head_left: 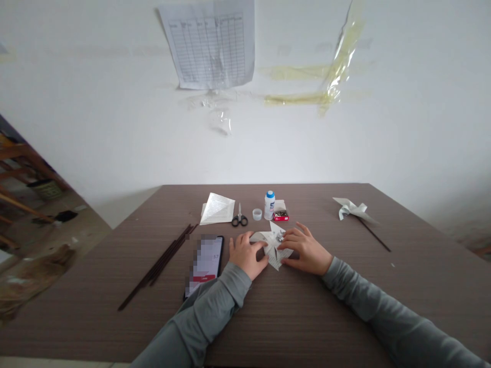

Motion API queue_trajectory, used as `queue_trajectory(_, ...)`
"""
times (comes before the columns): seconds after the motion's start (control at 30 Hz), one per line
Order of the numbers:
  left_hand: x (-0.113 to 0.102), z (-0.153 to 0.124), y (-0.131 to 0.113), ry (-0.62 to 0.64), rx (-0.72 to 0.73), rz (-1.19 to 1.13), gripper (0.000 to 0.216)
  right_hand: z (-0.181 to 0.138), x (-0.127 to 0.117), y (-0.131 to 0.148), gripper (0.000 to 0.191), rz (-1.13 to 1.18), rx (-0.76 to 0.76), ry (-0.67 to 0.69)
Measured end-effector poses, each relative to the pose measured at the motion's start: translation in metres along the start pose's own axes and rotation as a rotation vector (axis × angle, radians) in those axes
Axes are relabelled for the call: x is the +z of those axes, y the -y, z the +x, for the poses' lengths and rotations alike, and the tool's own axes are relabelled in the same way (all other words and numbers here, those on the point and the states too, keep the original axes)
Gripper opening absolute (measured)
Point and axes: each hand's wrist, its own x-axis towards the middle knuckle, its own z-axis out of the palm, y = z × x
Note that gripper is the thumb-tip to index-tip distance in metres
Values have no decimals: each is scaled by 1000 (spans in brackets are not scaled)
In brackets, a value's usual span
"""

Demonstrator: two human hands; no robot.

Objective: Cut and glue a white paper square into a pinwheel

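Paper pinwheel [273, 246] lies flat on the brown table [307, 317], at the middle of its width and just in front of you, with both your hands on it.

Your left hand [247, 254] rests on the pinwheel's left flap. The fingers are close together and bent, the thumb towards the centre. You cannot tell from this view whether they pinch the paper or only press it.

Your right hand [306, 250] covers the right side, its fingers slightly apart and laid flat, with the tips at the centre of the pinwheel, where a small dark spot shows. Nothing is clamped in this hand.

Items around the work:
- A phone [205, 263] lies just beside your left hand, screen up.
- A bundle of dark sticks [161, 263] lies slantwise to the left of the phone.
- Behind the pinwheel, in a row, are a folded sheet [217, 208], scissors [240, 220], a small clear cap [257, 213], a white bottle [269, 203] with a blue top and a red box of pins [281, 214].
- A finished pinwheel [351, 208] on its stick lies well apart, at the far right.

On the wall hang a printed form [210, 43] and strips of yellowed tape [333, 71].
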Motion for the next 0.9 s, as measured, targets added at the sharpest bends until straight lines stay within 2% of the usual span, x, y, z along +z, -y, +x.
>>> queue_trajectory(0.17,-2,0,-1,13,-7,2,40,-2,1,-4,25,-14,9,45)
queue_trajectory(0.33,-2,0,1,14,-3,-5,41,-6,4,-8,40,-22,-4,-5)
queue_trajectory(0.4,0,1,2,15,-3,-3,42,-7,4,-10,38,-29,-14,-21)
queue_trajectory(0.5,3,1,4,16,3,10,43,-7,2,-11,30,-39,-14,23)
queue_trajectory(0.6,3,1,3,12,4,15,42,-8,1,-11,22,-39,35,70)
queue_trajectory(0.7,1,0,-2,10,-13,12,40,-9,4,-11,22,-29,88,81)
queue_trajectory(0.9,2,1,-2,5,-11,-3,41,-9,24,-11,21,-89,193,-31)
